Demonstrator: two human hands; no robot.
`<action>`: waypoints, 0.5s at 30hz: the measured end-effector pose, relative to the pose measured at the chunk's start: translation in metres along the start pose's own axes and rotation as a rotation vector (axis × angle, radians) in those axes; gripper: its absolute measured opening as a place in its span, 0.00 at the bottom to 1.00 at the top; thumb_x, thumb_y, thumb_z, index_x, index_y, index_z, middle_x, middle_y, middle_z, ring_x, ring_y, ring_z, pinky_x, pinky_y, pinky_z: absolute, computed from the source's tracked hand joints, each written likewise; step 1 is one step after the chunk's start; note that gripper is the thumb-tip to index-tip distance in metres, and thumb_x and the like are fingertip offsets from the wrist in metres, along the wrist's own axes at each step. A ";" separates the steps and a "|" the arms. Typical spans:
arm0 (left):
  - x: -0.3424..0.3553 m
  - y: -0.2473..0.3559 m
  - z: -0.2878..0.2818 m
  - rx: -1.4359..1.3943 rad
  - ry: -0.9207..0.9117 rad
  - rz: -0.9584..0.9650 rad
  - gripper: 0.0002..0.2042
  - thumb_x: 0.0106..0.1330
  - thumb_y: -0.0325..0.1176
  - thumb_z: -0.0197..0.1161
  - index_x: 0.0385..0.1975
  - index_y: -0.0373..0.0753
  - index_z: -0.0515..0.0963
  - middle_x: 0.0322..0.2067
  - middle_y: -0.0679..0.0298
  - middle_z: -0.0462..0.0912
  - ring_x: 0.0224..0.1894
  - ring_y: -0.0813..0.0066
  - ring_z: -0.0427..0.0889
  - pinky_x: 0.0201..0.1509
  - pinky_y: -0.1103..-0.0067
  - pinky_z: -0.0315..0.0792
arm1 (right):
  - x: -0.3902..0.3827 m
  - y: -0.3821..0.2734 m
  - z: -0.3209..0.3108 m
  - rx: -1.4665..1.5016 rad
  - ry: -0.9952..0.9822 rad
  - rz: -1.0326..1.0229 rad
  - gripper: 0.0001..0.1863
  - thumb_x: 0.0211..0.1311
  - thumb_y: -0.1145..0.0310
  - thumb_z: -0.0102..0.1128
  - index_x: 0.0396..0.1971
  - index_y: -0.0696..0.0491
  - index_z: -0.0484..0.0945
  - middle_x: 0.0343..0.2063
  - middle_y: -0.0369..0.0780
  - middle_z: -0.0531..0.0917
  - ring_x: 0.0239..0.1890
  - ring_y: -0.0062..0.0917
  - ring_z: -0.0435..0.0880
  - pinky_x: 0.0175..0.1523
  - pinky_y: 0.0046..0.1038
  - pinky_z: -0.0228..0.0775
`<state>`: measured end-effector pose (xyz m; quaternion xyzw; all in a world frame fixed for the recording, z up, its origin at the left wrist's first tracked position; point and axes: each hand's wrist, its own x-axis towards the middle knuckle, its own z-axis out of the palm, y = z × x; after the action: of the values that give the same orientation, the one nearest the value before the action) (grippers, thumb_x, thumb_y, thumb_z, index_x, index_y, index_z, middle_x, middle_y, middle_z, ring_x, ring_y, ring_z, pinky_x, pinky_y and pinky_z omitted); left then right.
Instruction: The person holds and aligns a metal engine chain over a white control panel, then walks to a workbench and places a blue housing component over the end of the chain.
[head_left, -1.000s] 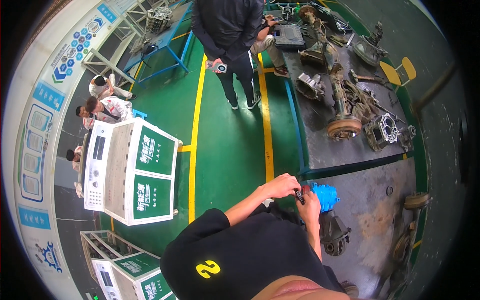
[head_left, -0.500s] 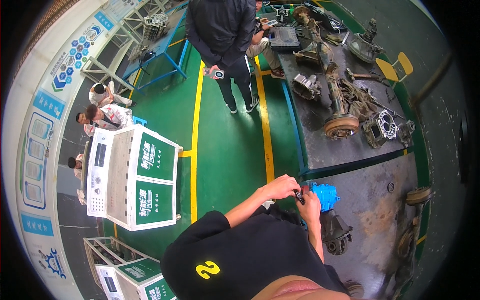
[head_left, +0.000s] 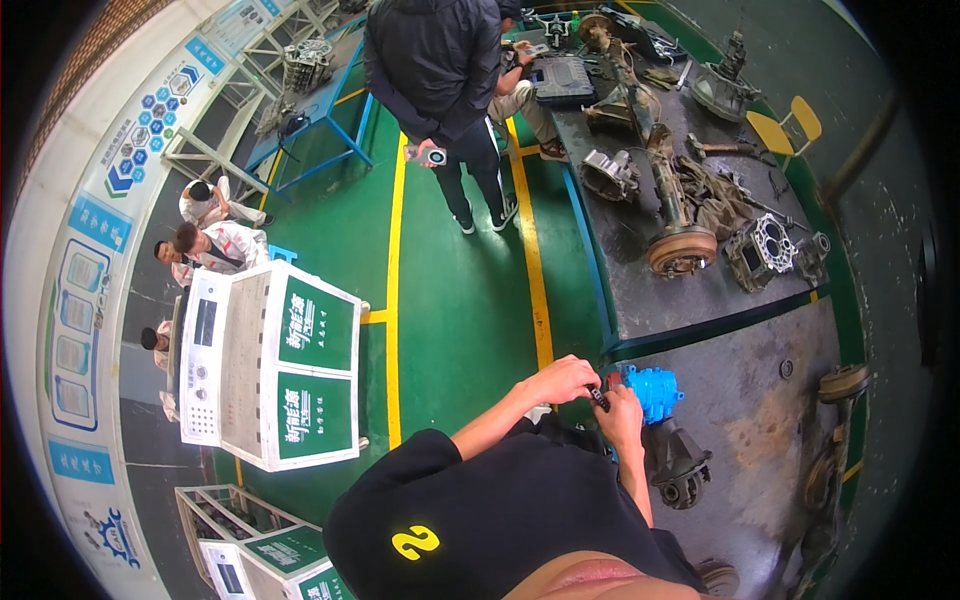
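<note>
Centrally, both hands meet over a small dark, red-tipped tool (head_left: pixel 598 397). The left hand (head_left: pixel 562 380) is curled closed around its upper end and the right hand (head_left: pixel 622 415) is folded shut against its lower end; whether the tool is a driver or a socket piece is too small to tell. Touching the right hand on its far side is a bright blue cast housing (head_left: pixel 652 391), mounted on a dark grey metal gear casing (head_left: pixel 678 462) that rests on a stained grey floor slab (head_left: pixel 760 430).

Risk, as judged: the tool is small and pinched between two closed fists, so a slip off the blue housing could send it down among the parts below the hands; a knuckle could also strike the casting's edge.

Beyond the hands, a low dark counter (head_left: pixel 640 290) carries a rusty axle with brake disc (head_left: pixel 680 248) and grey aluminium castings (head_left: pixel 765 248). To the left of the hands stands a white-and-green training console (head_left: pixel 270 365). Farther off, a person in dark clothing (head_left: pixel 440 80) stands on the green floor with yellow lines (head_left: pixel 460 300).
</note>
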<state>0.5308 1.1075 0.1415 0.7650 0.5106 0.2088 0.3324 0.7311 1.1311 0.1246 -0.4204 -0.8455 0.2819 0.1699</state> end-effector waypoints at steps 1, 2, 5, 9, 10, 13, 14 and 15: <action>0.000 0.000 0.000 -0.004 0.001 0.001 0.11 0.57 0.35 0.65 0.38 0.40 0.79 0.35 0.64 0.81 0.45 0.66 0.77 0.53 0.70 0.65 | 0.000 0.000 0.000 0.005 -0.002 0.002 0.11 0.44 0.67 0.67 0.20 0.59 0.77 0.25 0.45 0.75 0.33 0.41 0.75 0.38 0.40 0.67; 0.000 0.001 0.000 -0.003 -0.001 0.001 0.11 0.57 0.35 0.65 0.38 0.40 0.79 0.35 0.64 0.81 0.45 0.66 0.77 0.53 0.70 0.65 | 0.000 0.000 0.001 0.006 -0.001 0.003 0.11 0.44 0.67 0.67 0.20 0.59 0.77 0.25 0.45 0.75 0.33 0.41 0.75 0.38 0.40 0.67; 0.000 0.000 0.000 0.005 0.000 0.005 0.11 0.56 0.35 0.65 0.38 0.40 0.79 0.35 0.64 0.81 0.45 0.66 0.77 0.53 0.70 0.65 | 0.000 0.001 0.002 -0.003 -0.003 0.003 0.10 0.43 0.68 0.67 0.20 0.59 0.77 0.26 0.45 0.76 0.34 0.41 0.75 0.38 0.40 0.67; 0.001 0.000 0.001 0.031 0.013 0.010 0.11 0.56 0.36 0.65 0.37 0.40 0.79 0.35 0.64 0.81 0.45 0.66 0.77 0.53 0.71 0.65 | 0.000 0.003 0.005 -0.022 -0.006 -0.005 0.10 0.43 0.68 0.67 0.20 0.59 0.77 0.26 0.45 0.76 0.34 0.41 0.75 0.38 0.40 0.67; 0.001 0.001 0.001 0.042 0.023 0.015 0.11 0.56 0.36 0.65 0.37 0.40 0.79 0.34 0.64 0.81 0.45 0.66 0.77 0.53 0.71 0.65 | 0.000 0.004 0.005 -0.032 -0.009 -0.004 0.10 0.43 0.68 0.67 0.20 0.59 0.77 0.26 0.46 0.76 0.34 0.41 0.75 0.38 0.40 0.68; 0.002 0.002 0.001 0.017 0.072 0.024 0.09 0.55 0.34 0.66 0.34 0.40 0.80 0.31 0.61 0.81 0.42 0.64 0.78 0.52 0.69 0.65 | -0.001 0.004 0.005 -0.046 0.005 -0.019 0.09 0.45 0.68 0.67 0.19 0.58 0.78 0.25 0.45 0.76 0.33 0.41 0.75 0.37 0.40 0.67; 0.002 0.002 0.000 0.016 0.070 0.025 0.09 0.55 0.34 0.66 0.34 0.40 0.80 0.31 0.61 0.81 0.42 0.64 0.78 0.52 0.69 0.65 | -0.001 0.004 0.005 -0.047 0.005 -0.017 0.09 0.45 0.68 0.67 0.19 0.58 0.78 0.25 0.45 0.76 0.33 0.41 0.75 0.37 0.40 0.67; 0.002 0.003 0.000 0.027 0.080 0.031 0.09 0.55 0.34 0.66 0.34 0.40 0.80 0.31 0.61 0.81 0.42 0.64 0.77 0.52 0.69 0.65 | -0.002 0.004 0.006 -0.049 0.005 -0.011 0.10 0.45 0.68 0.67 0.19 0.58 0.78 0.25 0.45 0.76 0.33 0.41 0.75 0.37 0.40 0.67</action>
<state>0.5332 1.1086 0.1435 0.7684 0.5142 0.2374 0.2979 0.7316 1.1296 0.1179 -0.4205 -0.8541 0.2591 0.1630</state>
